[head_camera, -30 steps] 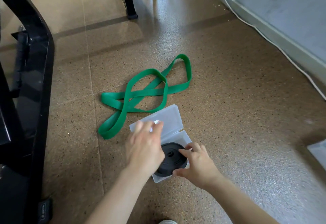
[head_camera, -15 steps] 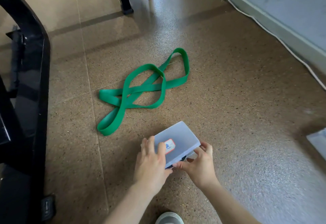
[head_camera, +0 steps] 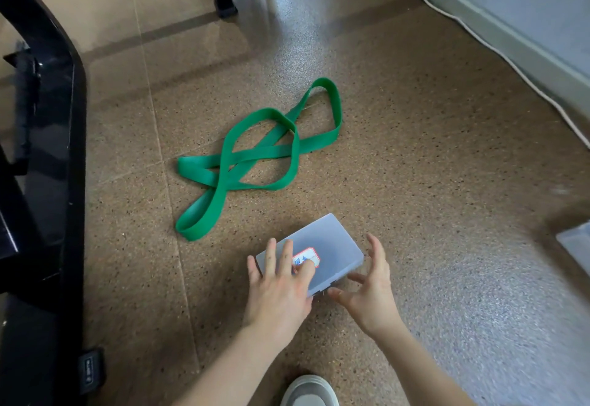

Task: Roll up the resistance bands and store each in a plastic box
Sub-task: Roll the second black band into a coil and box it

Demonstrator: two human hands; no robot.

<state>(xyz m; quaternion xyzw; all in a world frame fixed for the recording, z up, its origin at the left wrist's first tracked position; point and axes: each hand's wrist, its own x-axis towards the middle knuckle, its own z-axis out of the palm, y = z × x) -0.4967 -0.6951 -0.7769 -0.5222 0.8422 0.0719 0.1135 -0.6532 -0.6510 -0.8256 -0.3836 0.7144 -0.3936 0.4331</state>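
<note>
Your left hand (head_camera: pixel 281 290) lies flat on the lid of the box (head_camera: pixel 332 246), fingers straight, partly covering the label (head_camera: pixel 311 255). Your right hand (head_camera: pixel 370 290) hovers just beside the box's near right corner, fingers spread and loosely bent, holding nothing; whether it touches the box cannot be told. The box sits on the floor (head_camera: pixel 415 166), lid down; its contents do not show through the cloudy plastic. The green band (head_camera: pixel 265 153) lies unrolled in loose loops beyond the box, apart from both hands. A second box (head_camera: pixel 574 242) is cut off at the right edge.
</note>
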